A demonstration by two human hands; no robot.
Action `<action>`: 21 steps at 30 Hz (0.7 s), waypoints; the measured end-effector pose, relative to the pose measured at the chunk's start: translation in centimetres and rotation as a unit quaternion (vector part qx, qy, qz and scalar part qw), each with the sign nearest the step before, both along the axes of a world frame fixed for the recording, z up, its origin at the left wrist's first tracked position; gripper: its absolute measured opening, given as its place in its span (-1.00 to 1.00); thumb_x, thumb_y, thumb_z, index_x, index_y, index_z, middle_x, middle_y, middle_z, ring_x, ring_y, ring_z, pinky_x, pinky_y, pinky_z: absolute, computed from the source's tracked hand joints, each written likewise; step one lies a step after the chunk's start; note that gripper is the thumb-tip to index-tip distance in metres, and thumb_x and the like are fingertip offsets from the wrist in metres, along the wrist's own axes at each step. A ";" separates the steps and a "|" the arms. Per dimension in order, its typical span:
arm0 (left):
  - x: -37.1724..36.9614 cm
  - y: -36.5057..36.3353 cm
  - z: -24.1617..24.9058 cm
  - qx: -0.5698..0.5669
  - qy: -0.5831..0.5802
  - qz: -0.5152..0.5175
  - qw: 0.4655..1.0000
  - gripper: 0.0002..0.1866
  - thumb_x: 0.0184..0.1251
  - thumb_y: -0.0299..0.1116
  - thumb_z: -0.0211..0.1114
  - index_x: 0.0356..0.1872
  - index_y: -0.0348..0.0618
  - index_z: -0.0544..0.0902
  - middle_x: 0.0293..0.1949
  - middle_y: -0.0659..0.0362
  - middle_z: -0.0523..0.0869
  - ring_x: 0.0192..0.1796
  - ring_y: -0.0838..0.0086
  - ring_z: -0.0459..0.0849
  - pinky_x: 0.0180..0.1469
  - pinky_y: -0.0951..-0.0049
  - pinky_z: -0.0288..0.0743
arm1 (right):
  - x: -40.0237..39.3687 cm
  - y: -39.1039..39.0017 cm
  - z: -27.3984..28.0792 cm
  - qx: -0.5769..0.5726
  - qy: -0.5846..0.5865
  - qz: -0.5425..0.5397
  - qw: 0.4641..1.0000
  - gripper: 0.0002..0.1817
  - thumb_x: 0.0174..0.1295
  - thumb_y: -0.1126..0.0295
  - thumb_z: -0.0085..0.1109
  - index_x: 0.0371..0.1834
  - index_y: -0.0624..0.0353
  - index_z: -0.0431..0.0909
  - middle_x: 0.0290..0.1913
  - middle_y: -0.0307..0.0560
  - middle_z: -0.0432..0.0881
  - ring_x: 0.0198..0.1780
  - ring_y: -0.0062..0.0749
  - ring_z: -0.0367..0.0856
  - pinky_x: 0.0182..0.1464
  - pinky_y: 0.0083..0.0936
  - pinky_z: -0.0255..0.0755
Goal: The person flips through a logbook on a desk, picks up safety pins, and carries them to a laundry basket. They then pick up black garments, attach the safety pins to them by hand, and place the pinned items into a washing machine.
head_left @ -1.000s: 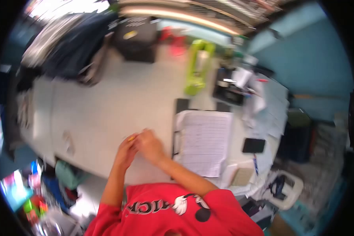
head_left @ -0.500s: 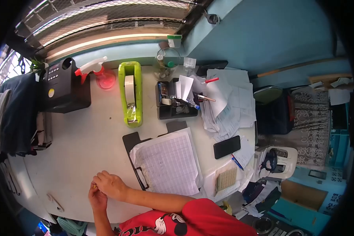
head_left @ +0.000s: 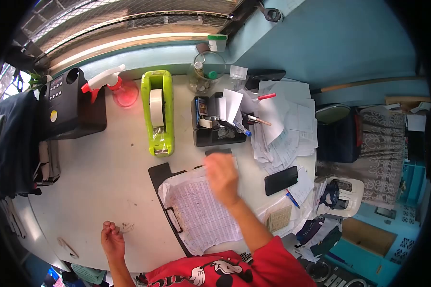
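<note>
My left hand (head_left: pixel 112 240) is low on the left side of the white table, fingers curled together at the tips. What it pinches is too small to make out. Just beside those fingertips shows a small, pale looped thing (head_left: pixel 126 227). My right hand (head_left: pixel 221 177), smeared by motion, is over the upper part of the clipboard (head_left: pixel 160 173). Gridded paper sheets (head_left: pixel 196 205) lie on that board, their corners creased. Beyond it stands a lime-green tape dispenser (head_left: pixel 167 119) with a roll of tape (head_left: pixel 156 107).
A black desk organizer (head_left: pixel 220 138) holds pens and papers, beside a heap of papers (head_left: pixel 297 129). Right of the clipboard lie a phone (head_left: pixel 281 181) and a blue pen (head_left: pixel 292 198). A red spray bottle (head_left: pixel 125 94), a black box (head_left: pixel 76 110) and folded clothes (head_left: pixel 17 143) line the left.
My right hand has left my left hand and swung up and right over the clipboard. The left hand stays low, and the pale looped thing now shows beside it.
</note>
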State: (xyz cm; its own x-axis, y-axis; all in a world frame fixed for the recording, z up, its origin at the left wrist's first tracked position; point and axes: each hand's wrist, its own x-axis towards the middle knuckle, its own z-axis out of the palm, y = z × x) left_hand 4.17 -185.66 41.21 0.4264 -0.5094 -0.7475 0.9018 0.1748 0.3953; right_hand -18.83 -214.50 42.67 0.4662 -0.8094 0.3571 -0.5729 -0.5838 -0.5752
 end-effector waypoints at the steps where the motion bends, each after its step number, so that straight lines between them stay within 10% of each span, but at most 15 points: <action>1: -0.2 -0.4 0.2 -0.002 0.005 -0.005 1.000 -0.90 0.19 -0.47 -0.01 -0.27 -0.14 0.39 -0.41 0.23 0.44 -0.49 0.64 0.40 -0.51 0.69 0.40 | -1.3 -1.8 0.4 0.017 0.031 -0.024 0.999 -0.88 0.01 0.52 0.09 -0.35 0.20 0.51 -0.31 -0.10 0.51 -0.29 -0.19 0.44 -0.27 -0.34 0.35; 10: -1.2 -1.2 1.0 -0.016 0.021 -0.025 0.999 -0.89 0.15 -0.50 0.00 -0.29 -0.16 0.40 -0.44 0.23 0.44 -0.52 0.66 0.37 -0.56 0.73 0.31 | -4.0 -6.4 -3.2 -0.042 0.243 -0.040 0.968 -0.74 0.08 0.24 0.09 -0.22 0.11 0.53 -0.21 -0.14 0.48 -0.11 -0.19 0.37 -0.15 -0.31 0.20; 21: -1.5 -1.1 1.2 -0.019 0.015 -0.028 0.999 -0.89 0.16 -0.50 0.00 -0.28 -0.16 0.40 -0.43 0.24 0.45 -0.52 0.65 0.37 -0.56 0.73 0.34 | -5.3 -6.9 -3.6 -0.012 0.167 -0.041 0.985 -0.86 0.05 0.29 0.09 -0.41 0.10 0.52 -0.32 -0.13 0.49 -0.20 -0.21 0.37 -0.24 -0.30 0.21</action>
